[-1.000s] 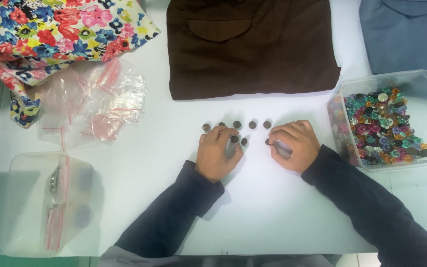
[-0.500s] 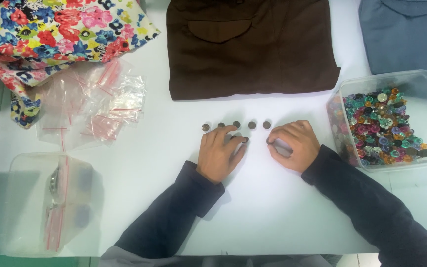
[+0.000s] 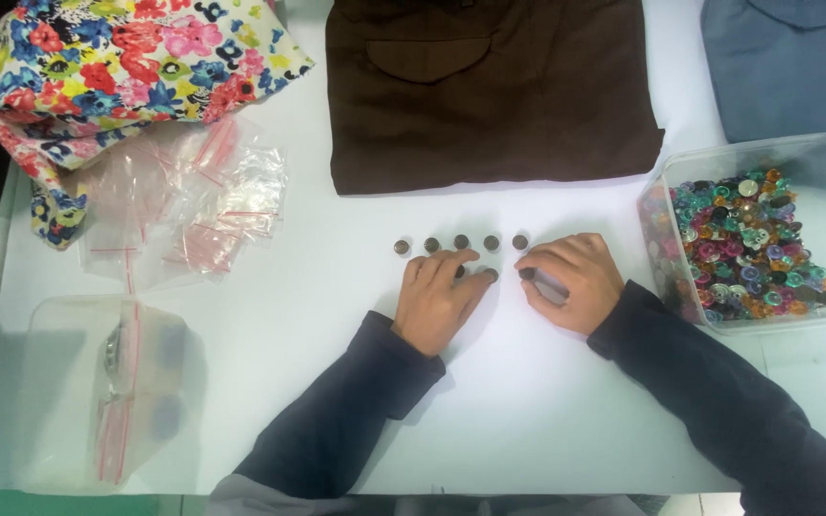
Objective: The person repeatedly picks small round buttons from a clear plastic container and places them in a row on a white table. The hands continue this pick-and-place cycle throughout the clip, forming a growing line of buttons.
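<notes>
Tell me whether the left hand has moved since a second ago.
Barely: the left hand stays just below the row of dark buttons; only its fingers shifted slightly.

Blue garment (image 3: 795, 67) cut off top-right.

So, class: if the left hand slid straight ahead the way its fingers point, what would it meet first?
The left hand points up the table, slightly right. It would probably first meet the row of dark buttons just beyond its fingertips, and the brown garment lies further along that line.
</notes>
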